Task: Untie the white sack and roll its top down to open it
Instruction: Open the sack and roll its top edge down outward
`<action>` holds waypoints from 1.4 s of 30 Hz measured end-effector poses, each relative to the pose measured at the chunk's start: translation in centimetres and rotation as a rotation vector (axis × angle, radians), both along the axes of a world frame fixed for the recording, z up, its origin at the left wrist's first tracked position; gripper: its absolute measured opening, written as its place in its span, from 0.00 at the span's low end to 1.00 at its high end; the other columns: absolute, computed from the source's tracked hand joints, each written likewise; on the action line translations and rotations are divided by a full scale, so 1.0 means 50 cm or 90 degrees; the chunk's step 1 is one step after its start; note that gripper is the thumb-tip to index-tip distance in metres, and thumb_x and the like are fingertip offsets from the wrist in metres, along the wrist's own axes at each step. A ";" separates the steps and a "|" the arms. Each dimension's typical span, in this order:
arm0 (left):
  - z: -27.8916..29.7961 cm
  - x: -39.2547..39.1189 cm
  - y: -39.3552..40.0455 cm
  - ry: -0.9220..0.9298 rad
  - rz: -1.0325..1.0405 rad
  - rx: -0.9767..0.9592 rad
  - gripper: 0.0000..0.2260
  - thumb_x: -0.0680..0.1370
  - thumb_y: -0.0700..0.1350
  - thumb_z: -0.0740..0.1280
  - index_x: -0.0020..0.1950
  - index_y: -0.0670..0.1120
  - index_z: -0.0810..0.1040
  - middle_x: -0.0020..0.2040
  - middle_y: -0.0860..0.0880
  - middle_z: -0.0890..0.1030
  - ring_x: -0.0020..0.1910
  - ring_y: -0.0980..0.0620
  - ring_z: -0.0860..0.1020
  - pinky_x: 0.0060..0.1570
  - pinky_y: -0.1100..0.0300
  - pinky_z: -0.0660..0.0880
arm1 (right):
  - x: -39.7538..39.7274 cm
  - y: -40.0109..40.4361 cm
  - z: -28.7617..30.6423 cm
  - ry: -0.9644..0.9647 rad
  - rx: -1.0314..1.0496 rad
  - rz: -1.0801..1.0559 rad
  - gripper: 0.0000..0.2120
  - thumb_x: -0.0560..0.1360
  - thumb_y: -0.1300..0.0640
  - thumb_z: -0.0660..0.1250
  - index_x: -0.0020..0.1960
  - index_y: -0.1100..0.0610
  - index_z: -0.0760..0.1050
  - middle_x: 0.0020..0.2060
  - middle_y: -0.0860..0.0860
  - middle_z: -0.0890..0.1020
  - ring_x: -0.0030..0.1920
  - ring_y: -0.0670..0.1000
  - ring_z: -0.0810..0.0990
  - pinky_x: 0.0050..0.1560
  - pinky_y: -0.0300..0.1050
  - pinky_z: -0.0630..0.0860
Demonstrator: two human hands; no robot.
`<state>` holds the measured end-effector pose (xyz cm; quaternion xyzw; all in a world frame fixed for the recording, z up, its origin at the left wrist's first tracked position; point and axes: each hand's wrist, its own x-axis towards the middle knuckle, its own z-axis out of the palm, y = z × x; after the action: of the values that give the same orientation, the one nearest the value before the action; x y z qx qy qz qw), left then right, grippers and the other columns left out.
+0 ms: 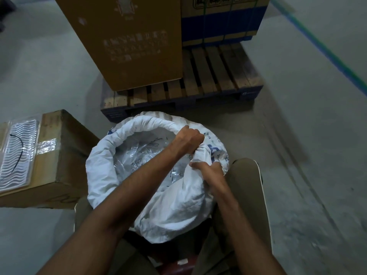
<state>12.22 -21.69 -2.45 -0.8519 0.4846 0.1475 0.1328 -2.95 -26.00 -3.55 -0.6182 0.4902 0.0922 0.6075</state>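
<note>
Sack (103,171) of white woven cloth stands open between my knees on the floor (307,135), just before the wooden pallet (208,76). Its top is rolled down into a thick ring around most of the mouth, and clear plastic (139,155) shows inside. Both my hands are at the right side of the rim, close together. My left hand (188,139) reaches across the opening and is clenched on a bunch of the cloth at the rim. My right hand (210,171), just below it, grasps the same loose fold. A cardboard box (63,151) stands beside the sack on my left.
</note>
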 end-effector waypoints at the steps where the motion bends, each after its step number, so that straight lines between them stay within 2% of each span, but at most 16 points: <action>1: 0.011 0.004 0.007 0.065 0.019 -0.059 0.14 0.78 0.43 0.70 0.63 0.47 0.76 0.57 0.45 0.82 0.55 0.45 0.79 0.62 0.48 0.72 | 0.003 0.004 0.004 -0.029 0.077 -0.040 0.28 0.66 0.51 0.80 0.59 0.60 0.72 0.48 0.54 0.82 0.49 0.55 0.82 0.55 0.51 0.80; 4: 0.056 -0.007 0.069 0.292 0.209 -0.374 0.27 0.75 0.36 0.71 0.71 0.49 0.69 0.66 0.46 0.75 0.62 0.48 0.74 0.58 0.53 0.77 | 0.020 0.002 0.009 -0.071 0.250 -0.125 0.26 0.59 0.56 0.77 0.55 0.62 0.79 0.50 0.61 0.85 0.51 0.61 0.84 0.59 0.58 0.81; 6: 0.081 -0.044 0.133 0.349 0.308 -0.503 0.24 0.78 0.45 0.71 0.73 0.51 0.67 0.66 0.48 0.73 0.62 0.52 0.73 0.57 0.56 0.77 | 0.032 -0.010 0.012 -0.123 0.333 -0.180 0.17 0.64 0.59 0.69 0.51 0.63 0.80 0.44 0.60 0.84 0.46 0.61 0.82 0.56 0.54 0.81; 8: 0.090 -0.096 0.194 0.461 0.365 -0.448 0.29 0.76 0.64 0.70 0.71 0.53 0.68 0.63 0.50 0.76 0.57 0.55 0.77 0.55 0.55 0.78 | 0.038 -0.016 0.016 -0.194 0.427 -0.218 0.14 0.66 0.60 0.62 0.50 0.63 0.78 0.39 0.59 0.80 0.40 0.58 0.80 0.48 0.49 0.79; 10: 0.091 -0.142 0.237 0.571 0.391 -0.308 0.38 0.67 0.71 0.74 0.71 0.58 0.67 0.60 0.54 0.77 0.55 0.56 0.79 0.54 0.55 0.79 | 0.039 -0.015 0.018 -0.267 0.510 -0.223 0.12 0.65 0.59 0.60 0.45 0.63 0.76 0.37 0.58 0.78 0.37 0.57 0.79 0.47 0.48 0.76; 13: 0.058 -0.191 0.255 0.484 0.378 -0.241 0.40 0.60 0.64 0.81 0.67 0.56 0.70 0.56 0.55 0.79 0.52 0.56 0.78 0.50 0.58 0.77 | 0.028 -0.001 0.009 -0.344 0.508 -0.243 0.06 0.69 0.60 0.61 0.38 0.60 0.75 0.32 0.54 0.77 0.33 0.53 0.78 0.42 0.45 0.75; 16: 0.015 -0.220 0.247 0.335 0.418 -0.312 0.26 0.63 0.49 0.80 0.56 0.50 0.72 0.47 0.50 0.80 0.48 0.47 0.79 0.41 0.55 0.75 | 0.007 0.022 0.008 -0.335 0.467 -0.230 0.09 0.75 0.58 0.65 0.50 0.62 0.78 0.39 0.57 0.81 0.41 0.57 0.81 0.49 0.51 0.79; 18: 0.000 -0.241 0.243 0.240 0.444 -0.354 0.20 0.64 0.45 0.74 0.52 0.51 0.71 0.45 0.49 0.80 0.46 0.44 0.79 0.37 0.55 0.72 | -0.003 0.032 -0.008 -0.302 0.371 -0.218 0.18 0.74 0.53 0.71 0.59 0.61 0.76 0.46 0.58 0.82 0.48 0.58 0.81 0.54 0.55 0.80; 20: -0.012 -0.271 0.234 0.151 0.407 -0.405 0.18 0.65 0.42 0.72 0.51 0.49 0.72 0.46 0.48 0.81 0.46 0.42 0.79 0.37 0.56 0.68 | -0.027 0.055 -0.008 -0.192 0.212 -0.209 0.36 0.65 0.40 0.79 0.64 0.57 0.70 0.53 0.55 0.82 0.53 0.57 0.82 0.56 0.57 0.81; 22: -0.022 -0.307 0.220 0.047 0.314 -0.441 0.17 0.66 0.38 0.74 0.52 0.45 0.74 0.46 0.46 0.81 0.44 0.42 0.80 0.36 0.57 0.67 | -0.064 0.090 0.002 -0.128 0.113 -0.167 0.45 0.59 0.33 0.79 0.65 0.58 0.71 0.54 0.55 0.82 0.50 0.56 0.84 0.53 0.55 0.83; 25: -0.033 -0.357 0.214 -0.039 0.220 -0.479 0.21 0.62 0.33 0.77 0.52 0.40 0.76 0.39 0.43 0.80 0.35 0.42 0.80 0.31 0.55 0.71 | -0.097 0.104 -0.012 -0.183 0.136 -0.230 0.28 0.70 0.46 0.79 0.62 0.62 0.77 0.50 0.58 0.85 0.44 0.56 0.86 0.44 0.53 0.85; 28: -0.041 -0.384 0.253 0.068 0.242 -0.530 0.26 0.67 0.43 0.74 0.62 0.46 0.69 0.43 0.43 0.81 0.39 0.42 0.80 0.37 0.53 0.76 | -0.093 0.076 -0.061 -0.210 0.244 -0.309 0.24 0.75 0.58 0.76 0.68 0.65 0.73 0.56 0.63 0.83 0.50 0.61 0.86 0.48 0.58 0.85; 31: -0.025 -0.390 0.310 0.226 0.287 -0.566 0.28 0.68 0.54 0.75 0.64 0.51 0.68 0.54 0.50 0.82 0.50 0.50 0.80 0.49 0.57 0.77 | -0.091 0.062 -0.115 -0.217 0.348 -0.301 0.25 0.81 0.54 0.67 0.74 0.63 0.68 0.63 0.67 0.80 0.61 0.66 0.81 0.56 0.65 0.81; 34: -0.016 -0.370 0.356 0.045 0.294 -0.458 0.33 0.66 0.63 0.71 0.67 0.52 0.68 0.57 0.52 0.83 0.58 0.47 0.80 0.58 0.52 0.73 | -0.132 0.086 -0.056 -0.228 0.434 -0.318 0.22 0.85 0.49 0.56 0.70 0.64 0.72 0.64 0.67 0.78 0.66 0.66 0.77 0.64 0.65 0.75; 37: -0.020 -0.346 0.377 0.072 0.333 -0.262 0.37 0.67 0.68 0.73 0.69 0.51 0.71 0.58 0.47 0.83 0.58 0.43 0.79 0.55 0.52 0.72 | -0.156 0.095 -0.068 -0.226 0.448 -0.332 0.28 0.81 0.45 0.48 0.68 0.59 0.77 0.62 0.66 0.80 0.65 0.67 0.77 0.68 0.67 0.71; 42: -0.037 -0.344 0.363 0.073 0.274 -0.234 0.28 0.63 0.61 0.79 0.59 0.52 0.78 0.51 0.50 0.83 0.52 0.46 0.80 0.45 0.55 0.71 | -0.149 0.100 -0.103 -0.201 0.330 -0.217 0.33 0.82 0.37 0.56 0.76 0.59 0.67 0.67 0.63 0.78 0.66 0.65 0.77 0.66 0.62 0.75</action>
<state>-4.99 -3.56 -4.32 -0.9354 0.3176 0.1296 -0.0860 -10.42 -21.02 -8.70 -0.3593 0.4467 0.0141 0.8192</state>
